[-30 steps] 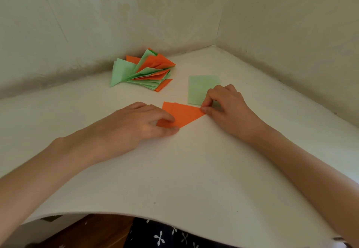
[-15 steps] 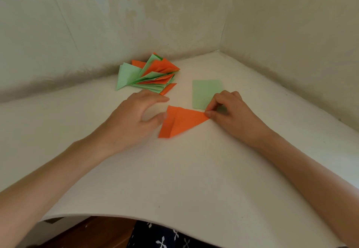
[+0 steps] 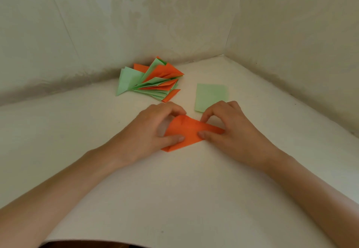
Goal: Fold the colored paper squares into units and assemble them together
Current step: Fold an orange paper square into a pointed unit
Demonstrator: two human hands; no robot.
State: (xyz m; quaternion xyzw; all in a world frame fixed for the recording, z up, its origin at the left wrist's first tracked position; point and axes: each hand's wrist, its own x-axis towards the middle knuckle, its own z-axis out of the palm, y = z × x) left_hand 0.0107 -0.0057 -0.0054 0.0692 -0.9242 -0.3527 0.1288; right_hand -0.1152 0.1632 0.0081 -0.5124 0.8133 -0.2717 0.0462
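A partly folded orange paper (image 3: 187, 131) lies on the white table (image 3: 174, 199) between both hands. My left hand (image 3: 153, 131) pinches its left part, thumb on top near the lower edge and fingers curled over the upper edge. My right hand (image 3: 231, 129) pinches its right end between thumb and forefinger. A flat green paper square (image 3: 210, 95) lies just behind my right hand. A heap of folded green and orange units (image 3: 151, 81) sits farther back on the left, near the wall.
Pale walls (image 3: 291, 43) meet in a corner behind the table and close it off at the back and right. The table's front edge (image 3: 97, 241) curves along the bottom of the view.
My left hand lifted off the orange paper, then came back and took its left part between thumb and fingers. The right hand kept its hold on the right tip. The paper's upper flap has risen.
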